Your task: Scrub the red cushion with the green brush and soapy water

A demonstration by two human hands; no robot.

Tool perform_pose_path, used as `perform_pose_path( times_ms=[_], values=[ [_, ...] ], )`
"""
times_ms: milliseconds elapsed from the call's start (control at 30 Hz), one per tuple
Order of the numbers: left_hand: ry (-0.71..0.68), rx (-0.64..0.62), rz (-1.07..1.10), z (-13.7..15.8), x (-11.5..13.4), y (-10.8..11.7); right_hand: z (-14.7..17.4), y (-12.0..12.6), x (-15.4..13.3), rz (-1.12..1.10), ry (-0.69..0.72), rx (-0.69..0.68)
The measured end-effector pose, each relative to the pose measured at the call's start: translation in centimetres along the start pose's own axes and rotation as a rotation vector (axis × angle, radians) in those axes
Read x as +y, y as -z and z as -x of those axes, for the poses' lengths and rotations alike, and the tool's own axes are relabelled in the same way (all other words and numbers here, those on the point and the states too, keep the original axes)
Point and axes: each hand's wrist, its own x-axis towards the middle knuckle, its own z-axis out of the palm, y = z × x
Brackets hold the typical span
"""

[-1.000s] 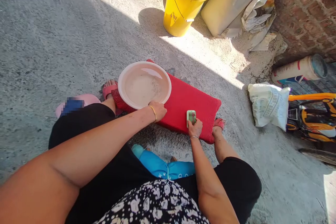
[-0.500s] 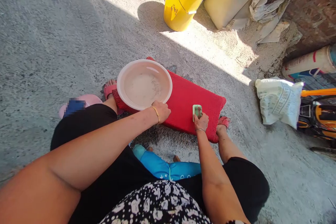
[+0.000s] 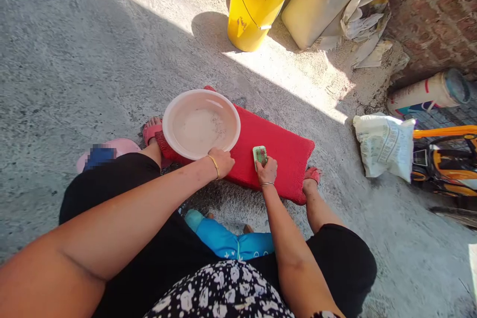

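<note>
The light-green scrubber [image 3: 259, 154], small and rectangular, is on the red mat [image 3: 285, 156], right of its middle; it looks like a brush lying bristle side up, though your fingers cover part of it. Your right hand [image 3: 268, 171] has its near end pinched between thumb and fingers, with a silver bangle [image 3: 267, 184] at the wrist. Your left hand [image 3: 222, 163], wearing a gold bangle [image 3: 214, 167], is closed over the near right rim of the pale pink basin [image 3: 201, 93]. That basin sits upright on the left part of the mat, with dark specks inside it. Your red sandals [image 3: 312, 175] flank the mat, one at each end, and blue fabric [image 3: 219, 236] shows between your knees. On the concrete floor [image 3: 93, 74] beyond the mat stands a yellow bucket [image 3: 248, 15], and well to your right a printed white sack [image 3: 383, 144] lies beside an orange-and-black machine [image 3: 449, 161]. A brick wall [image 3: 443, 10] fills the upper right corner.
</note>
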Motion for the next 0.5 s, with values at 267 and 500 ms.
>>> perform_pose_path(
  times_ms=[267,500],
  values=[
    [-0.012,-0.013,-0.019,-1.0,0.6,0.2,-3.6,-2.9,-6.7,0.135,0.282,-0.115],
    [-0.025,-0.004,-0.034,-0.5,1.0,0.3,-4.5,4.1,5.6,-0.102,-0.34,0.023]
  ],
)
